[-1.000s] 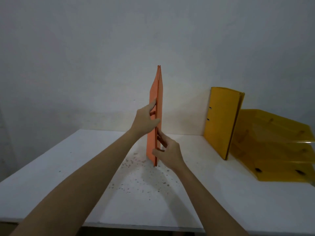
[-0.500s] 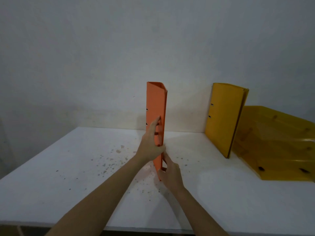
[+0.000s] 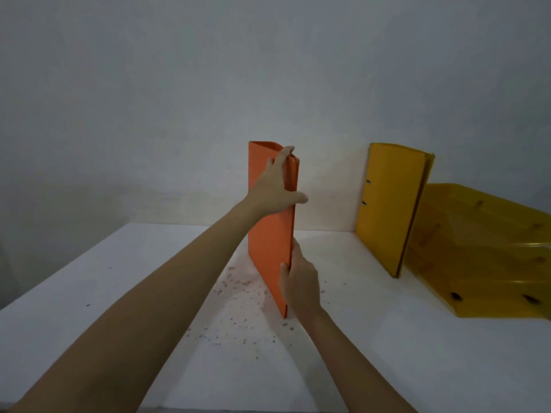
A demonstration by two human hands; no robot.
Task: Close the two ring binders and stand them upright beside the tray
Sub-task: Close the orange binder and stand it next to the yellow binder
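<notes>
An orange ring binder stands upright and closed on the white table, near its middle. My left hand clasps the binder's upper front edge, fingers on the left cover and thumb across the right side. My right hand grips the lower front edge near the table. A yellow ring binder stands upright at the back right, leaning against the yellow stacked tray.
A plain grey wall rises directly behind the table. Dark specks are scattered on the table surface around the orange binder's base. The table's front edge runs along the bottom of the view.
The orange binder came down and turned so its left cover shows. My left hand slid up to its top edge; my right hand stayed low on the front edge.
</notes>
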